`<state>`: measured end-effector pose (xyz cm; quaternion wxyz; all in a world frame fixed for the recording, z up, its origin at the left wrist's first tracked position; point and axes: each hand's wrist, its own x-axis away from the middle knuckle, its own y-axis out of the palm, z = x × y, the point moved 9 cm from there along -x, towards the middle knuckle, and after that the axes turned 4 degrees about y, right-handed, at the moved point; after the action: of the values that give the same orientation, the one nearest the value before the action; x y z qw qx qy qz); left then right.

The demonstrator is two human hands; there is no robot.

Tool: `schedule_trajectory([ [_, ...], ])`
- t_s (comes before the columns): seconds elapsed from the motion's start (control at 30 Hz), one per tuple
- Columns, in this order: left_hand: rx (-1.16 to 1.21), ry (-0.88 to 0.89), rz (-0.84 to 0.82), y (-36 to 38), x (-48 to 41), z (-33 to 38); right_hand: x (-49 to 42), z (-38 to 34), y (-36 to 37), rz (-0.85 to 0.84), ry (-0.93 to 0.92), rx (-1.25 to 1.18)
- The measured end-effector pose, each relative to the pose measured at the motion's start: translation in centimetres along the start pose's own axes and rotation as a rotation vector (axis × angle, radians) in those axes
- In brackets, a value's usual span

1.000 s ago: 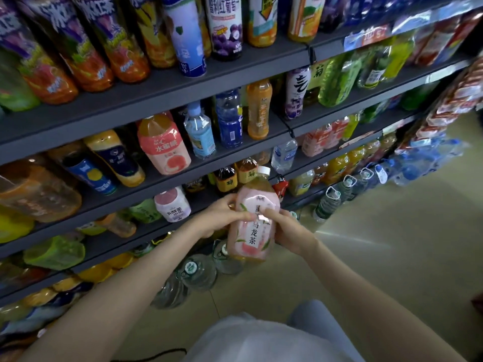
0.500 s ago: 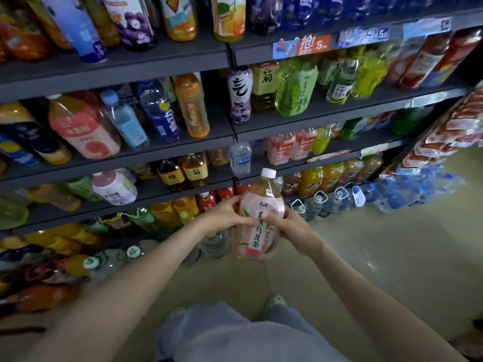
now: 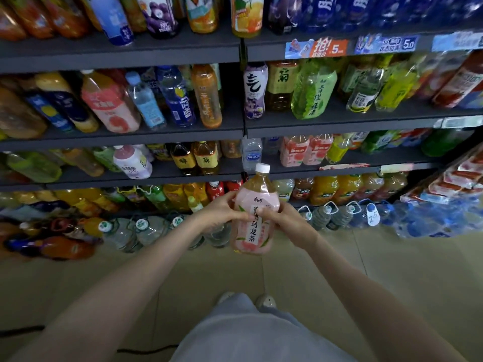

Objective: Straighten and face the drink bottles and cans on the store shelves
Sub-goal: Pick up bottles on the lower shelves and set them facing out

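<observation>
Bottles of many colours stand on the dark shelves (image 3: 146,135) behind the pink tea bottle (image 3: 254,205), many of them tilted. Far to the left of this bottle and a little lower, big water jugs (image 3: 120,232) stand on the floor (image 3: 405,257). Up and to the left of it, a small white bottle (image 3: 133,164) leans on its shelf. The left hand (image 3: 222,212) grips the left side of the pink tea bottle, fingers curled round it and thumb laid on the front label. The bottle itself is held upright in the air in front of the shelves, white cap up and label turned to the camera. The right hand (image 3: 290,223) clamps its right side in the same way. High to the right of the bottle stands a green tea bottle (image 3: 312,92). Further right, level with the hands, a white price tag (image 3: 373,218) shows among more jugs, and then blue-wrapped water packs (image 3: 431,218) lie on the floor.
</observation>
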<state>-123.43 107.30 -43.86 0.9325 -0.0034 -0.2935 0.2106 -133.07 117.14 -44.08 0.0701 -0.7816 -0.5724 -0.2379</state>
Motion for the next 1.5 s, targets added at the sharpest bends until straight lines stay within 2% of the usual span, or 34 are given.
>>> schedule_trajectory([
  [0.37,0.211,-0.006,0.137,-5.9,6.4,-5.3,-2.6,0.7,9.4,-0.191,0.062,0.121],
  [0.67,0.337,-0.024,0.299,-14.3,11.9,-11.1,-5.9,1.4,19.8,-0.24,0.139,0.115],
  [0.9,0.287,0.044,0.393,-22.1,15.8,-13.0,-7.7,-0.1,28.1,-0.259,0.083,0.119],
  [1.1,0.111,0.115,0.49,-27.6,17.8,-12.5,-9.7,-2.5,30.9,-0.136,0.006,0.272],
  [1.27,-0.046,0.169,0.582,-30.3,19.0,-10.6,-10.0,-8.7,31.4,0.085,-0.231,0.419],
  [1.37,-0.092,0.209,0.584,-30.6,19.1,-9.2,-10.2,-11.5,32.0,0.059,-0.274,0.397],
  [1.5,-0.094,0.242,0.566,-30.3,18.7,-8.1,-10.6,-13.7,32.4,0.061,-0.322,0.485],
])
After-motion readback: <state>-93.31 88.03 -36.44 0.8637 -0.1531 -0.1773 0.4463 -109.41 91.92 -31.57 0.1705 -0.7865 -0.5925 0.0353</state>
